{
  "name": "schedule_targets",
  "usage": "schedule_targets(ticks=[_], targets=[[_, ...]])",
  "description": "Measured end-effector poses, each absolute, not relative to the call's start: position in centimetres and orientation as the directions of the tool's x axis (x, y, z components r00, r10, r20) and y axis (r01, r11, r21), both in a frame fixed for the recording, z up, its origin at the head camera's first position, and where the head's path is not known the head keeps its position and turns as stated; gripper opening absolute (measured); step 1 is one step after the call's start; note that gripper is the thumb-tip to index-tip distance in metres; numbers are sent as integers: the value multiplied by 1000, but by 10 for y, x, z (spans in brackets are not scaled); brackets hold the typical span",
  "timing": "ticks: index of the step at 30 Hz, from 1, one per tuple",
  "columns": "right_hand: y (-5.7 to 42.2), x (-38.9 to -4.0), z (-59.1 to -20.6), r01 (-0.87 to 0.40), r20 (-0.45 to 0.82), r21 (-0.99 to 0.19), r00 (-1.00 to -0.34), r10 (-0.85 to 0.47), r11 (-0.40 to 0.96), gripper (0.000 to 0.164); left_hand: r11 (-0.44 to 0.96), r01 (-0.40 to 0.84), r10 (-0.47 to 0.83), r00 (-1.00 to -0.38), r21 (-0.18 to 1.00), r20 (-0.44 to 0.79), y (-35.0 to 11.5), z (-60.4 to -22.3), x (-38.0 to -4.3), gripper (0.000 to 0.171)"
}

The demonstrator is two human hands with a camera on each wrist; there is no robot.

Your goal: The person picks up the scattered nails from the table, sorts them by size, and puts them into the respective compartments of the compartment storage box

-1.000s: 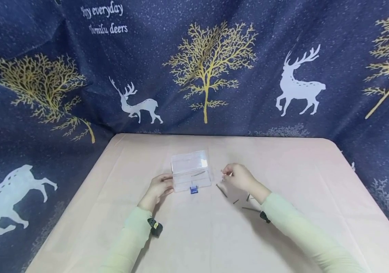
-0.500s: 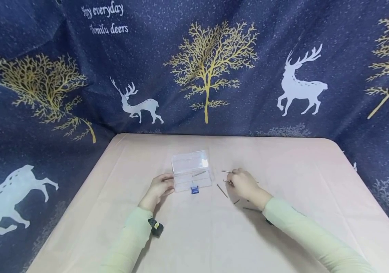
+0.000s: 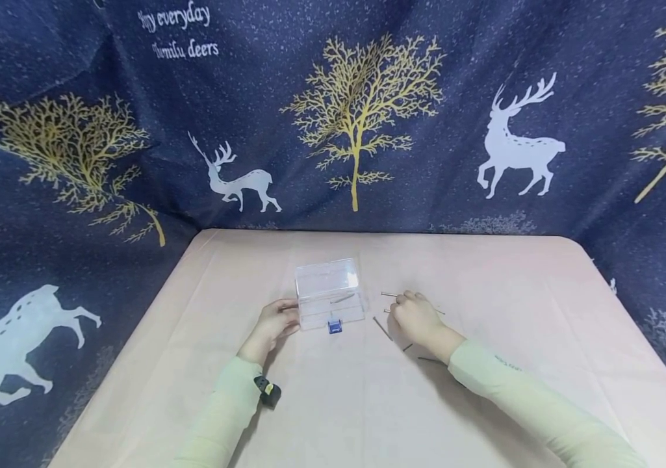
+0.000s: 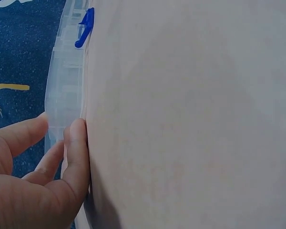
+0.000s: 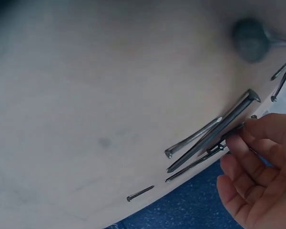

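A clear plastic box [image 3: 333,312] with a blue latch [image 3: 335,326] stands with its lid raised, and one nail [image 3: 342,298] lies inside. My left hand [image 3: 277,323] holds the box's left end, fingers and thumb at its corner in the left wrist view. To the right of the box, my right hand [image 3: 417,320] is down among loose nails. In the right wrist view its thumb and forefinger pinch a dark nail [image 5: 234,130], partly hidden by the fingers. A thick long nail [image 5: 214,131] and a thinner nail [image 5: 193,137] lie beside the fingertips.
Several more nails lie about, among them a slanting nail [image 3: 383,329] near the box and a short nail [image 5: 140,193]. A pink cloth [image 3: 333,403] covers the table. Behind it hangs a dark blue curtain [image 3: 403,214] with deer and trees.
My right hand has moved rightward and slightly down, uncovering more of the nails by its fingers; over the last half second it barely shifts. The left hand and box stay put.
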State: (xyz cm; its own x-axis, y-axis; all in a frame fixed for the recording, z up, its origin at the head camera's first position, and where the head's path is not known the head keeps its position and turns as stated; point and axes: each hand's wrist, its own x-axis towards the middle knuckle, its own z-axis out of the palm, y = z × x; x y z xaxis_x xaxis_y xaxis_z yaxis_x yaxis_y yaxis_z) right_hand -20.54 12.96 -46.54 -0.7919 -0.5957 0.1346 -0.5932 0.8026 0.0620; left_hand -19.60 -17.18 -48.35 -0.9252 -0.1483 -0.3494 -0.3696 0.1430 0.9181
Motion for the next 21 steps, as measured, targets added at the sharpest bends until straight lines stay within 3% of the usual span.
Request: schedule_targets(ticks=[11, 21], targets=[[126, -211, -465, -608, 105, 234, -760, -641, 759, 12, 124, -364, -136, -928, 923, -347, -172, -482, -195, 38], [128, -221, -472, -642, 134, 174, -736, -664, 746, 13, 155, -369, -138, -927, 916, -350, -173, -481, -195, 38]])
